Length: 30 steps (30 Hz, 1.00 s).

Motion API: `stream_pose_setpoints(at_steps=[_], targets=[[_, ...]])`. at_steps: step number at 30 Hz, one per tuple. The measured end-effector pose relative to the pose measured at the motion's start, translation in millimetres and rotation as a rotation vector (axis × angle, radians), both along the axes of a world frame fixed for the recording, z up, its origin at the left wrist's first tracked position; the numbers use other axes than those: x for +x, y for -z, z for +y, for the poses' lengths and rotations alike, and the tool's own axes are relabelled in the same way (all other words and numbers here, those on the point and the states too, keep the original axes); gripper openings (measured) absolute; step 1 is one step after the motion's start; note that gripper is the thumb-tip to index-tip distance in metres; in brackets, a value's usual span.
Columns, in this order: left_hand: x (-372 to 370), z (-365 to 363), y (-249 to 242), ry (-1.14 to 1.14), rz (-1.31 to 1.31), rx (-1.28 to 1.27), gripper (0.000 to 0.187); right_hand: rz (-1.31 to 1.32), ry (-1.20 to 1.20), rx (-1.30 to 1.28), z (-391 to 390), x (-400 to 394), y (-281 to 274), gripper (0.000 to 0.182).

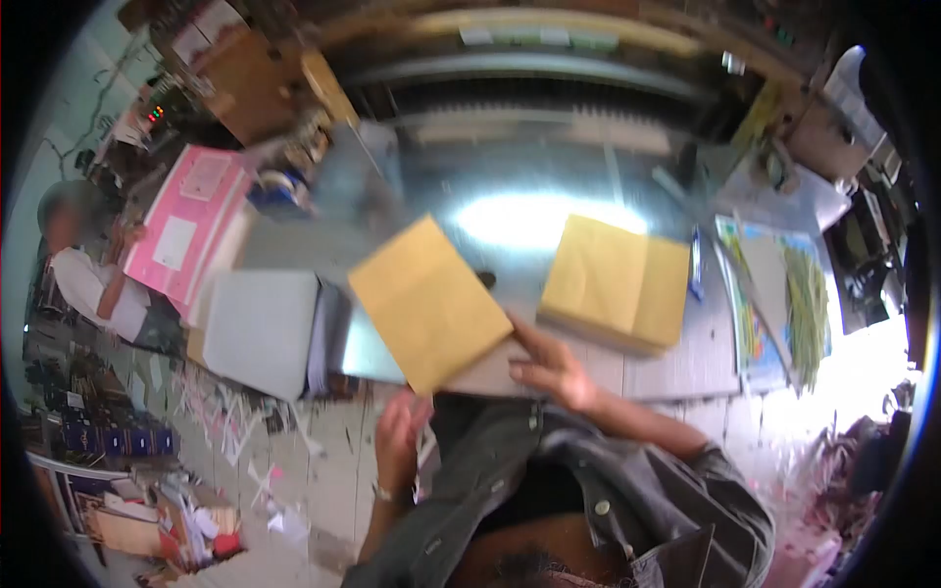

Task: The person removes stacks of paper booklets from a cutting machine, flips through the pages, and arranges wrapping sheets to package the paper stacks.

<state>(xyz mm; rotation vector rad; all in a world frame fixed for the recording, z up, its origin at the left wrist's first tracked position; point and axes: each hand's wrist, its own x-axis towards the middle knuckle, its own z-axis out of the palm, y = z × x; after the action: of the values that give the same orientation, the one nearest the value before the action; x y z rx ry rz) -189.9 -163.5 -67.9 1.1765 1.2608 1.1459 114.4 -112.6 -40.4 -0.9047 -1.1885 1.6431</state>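
Observation:
A yellow-brown paper piece (429,304), with a faint crease across it, lies tilted at the table's front edge, in front of me. My left hand (400,429) is at its bottom corner, fingers curled in and seemingly pinching that corner; blur hides the exact grip. Against the paper's right corner rests my right hand (554,370), its fingers stretched and apart. To the right sits a thick stack of the same yellow-brown paper (616,284), squared up and also creased.
Left of the paper is a stack of grey-white sheets (260,328). Beyond it, a person (98,284) handles a pink printed sheet (186,230). A blue pen-like item (696,263) lies beside the brown stack. Printed sheets (769,304) lie at far right. Paper scraps (260,490) litter the floor.

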Motion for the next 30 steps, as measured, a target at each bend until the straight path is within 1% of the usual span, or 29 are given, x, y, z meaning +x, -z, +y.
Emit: stream_pose_setpoints(at_steps=[1,4,7,8,9,11,12,13,14,15,16,18,19,20,21,22,23,24,27,28,30], targets=[[9,-8,-15,-0.037,-0.224,-0.18,0.038,0.069,0.021,-0.026,0,0,11,0.09],[7,7,-25,-0.101,-0.012,-0.124,0.051,0.143,0.108,-0.062,-6,-4,2,0.096],[-13,41,-16,-0.338,0.145,0.156,0.054,0.06,0.148,-0.041,-16,-11,7,0.101],[-28,51,-12,-0.364,0.093,0.116,0.056,0.055,0.129,-0.091,-26,-12,2,0.102],[-39,62,-13,-0.385,0.046,0.074,0.058,0.045,0.102,-0.089,-28,-11,4,0.102],[-42,63,-30,-0.295,-0.052,-0.029,0.063,0.036,0.06,-0.107,-30,-7,11,0.103],[-55,65,-15,-0.24,-0.074,-0.019,0.065,-0.01,0.024,-0.108,-31,-6,3,0.103],[-55,63,-21,-0.201,-0.087,-0.05,0.066,-0.006,-0.011,-0.122,-30,-8,-14,0.103],[-60,63,-16,-0.176,-0.092,-0.052,0.067,-0.009,-0.035,-0.117,-27,-9,-19,0.103],[-65,60,-11,-0.158,-0.096,-0.053,0.068,-0.01,-0.066,-0.111,-26,-12,-19,0.104],[-62,55,-16,-0.194,-0.123,-0.072,0.067,-0.004,-0.059,-0.074,-22,-16,-15,0.103],[-74,44,-14,-0.159,-0.096,-0.101,0.065,0.009,-0.051,0.008,-17,-26,-2,0.103],[-82,41,-12,-0.139,-0.087,-0.105,0.064,0.018,-0.043,-0.001,-12,-28,3,0.102],[-89,37,-3,-0.157,-0.136,-0.127,0.061,0.024,-0.033,-0.006,-6,-28,8,0.101],[-87,30,-6,-0.161,-0.175,-0.155,0.061,0.028,-0.024,-0.006,0,-29,10,0.1],[-81,24,-11,-0.165,-0.216,-0.18,0.06,-0.042,0.032,0.048,6,-32,10,0.094],[-76,19,-13,-0.166,-0.258,-0.203,0.06,-0.088,0.008,0.067,12,-33,9,0.093],[-77,16,-7,-0.224,-0.305,-0.278,0.061,-0.134,-0.014,0.085,18,-33,6,0.091],[-85,10,9,-0.091,-0.568,-0.323,0.06,-0.298,-0.064,0.165,27,-38,8,0.087],[-80,6,6,-0.133,-0.613,-0.356,0.057,-0.358,-0.08,0.195,28,-40,10,0.086],[-84,4,8,-0.064,-0.459,-0.32,0.056,-0.369,-0.102,0.208,31,-41,4,0.087]])
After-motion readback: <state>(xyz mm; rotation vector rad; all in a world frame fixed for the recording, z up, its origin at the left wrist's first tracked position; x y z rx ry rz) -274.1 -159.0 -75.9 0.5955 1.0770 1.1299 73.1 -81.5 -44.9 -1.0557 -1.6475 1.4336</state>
